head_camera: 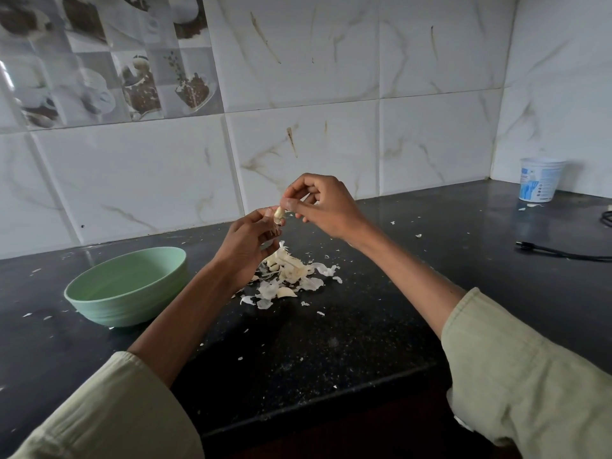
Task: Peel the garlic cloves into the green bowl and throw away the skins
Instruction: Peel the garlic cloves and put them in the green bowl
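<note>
**Peeling under way, bowl looks empty**

A kitchen corner with white marbled wall tiles backs a dark speckled desk (331, 342), and the work sits in its middle. At the near left stands the green bowl (127, 286); no peeled clove can be seen inside it, so by the look of things nothing has been delivered yet. Just right of the bowl lies a heap of skins and cloves (288, 273), papery scraps mixed with several cloves that appear unpeeled, and loose flakes scattered over the desk around it. Far right, near the corner, stands a white tub (540, 179), with a black cable (563, 253) lying nearer.

Above the heap, the left hand (246, 246) holds a garlic clove (279, 214) in curled fingers, while the right hand (326, 207) pinches at its top, seemingly pulling skin away.

Judged from this, most remains: finishing this clove, the others, then binning the skins.
</note>
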